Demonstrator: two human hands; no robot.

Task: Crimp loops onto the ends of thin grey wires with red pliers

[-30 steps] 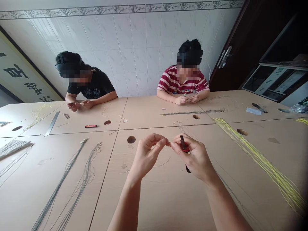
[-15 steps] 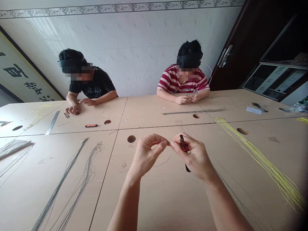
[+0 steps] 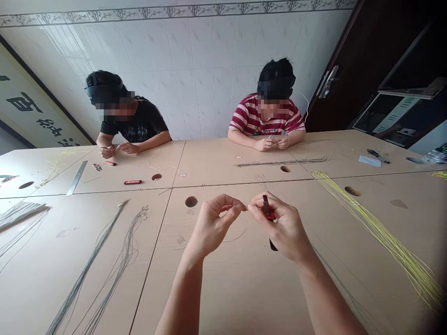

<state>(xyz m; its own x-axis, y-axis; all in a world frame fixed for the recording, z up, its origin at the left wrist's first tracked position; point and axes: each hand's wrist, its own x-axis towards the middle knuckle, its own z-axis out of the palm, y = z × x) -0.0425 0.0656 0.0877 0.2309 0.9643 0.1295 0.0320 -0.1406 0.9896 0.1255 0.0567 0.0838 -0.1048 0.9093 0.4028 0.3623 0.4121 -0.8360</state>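
My left hand [image 3: 219,222] is closed in a pinch, thumb against forefinger, on the end of a thin cord whose loose length [image 3: 234,239] curves below it over the table. Close beside it, my right hand [image 3: 281,225] is closed around a small black-and-red tool [image 3: 268,211]. The tool's dark flat end points up between thumb and fingers, and its black tail sticks out under the palm. My two sets of fingertips almost meet; the tiny part between them is too small to make out.
Grey cord bundles [image 3: 101,246] lie left, a yellow cord bundle [image 3: 370,223] right. Across the table [image 3: 244,298] sit two people. A red-and-black stick-shaped item [image 3: 132,182], a metal ruler [image 3: 77,178] and a round hole [image 3: 191,201] are further off.
My hands have hardly moved. Across the table, the left person's hand has drawn back from a small red item, which now lies in plain view on the table.
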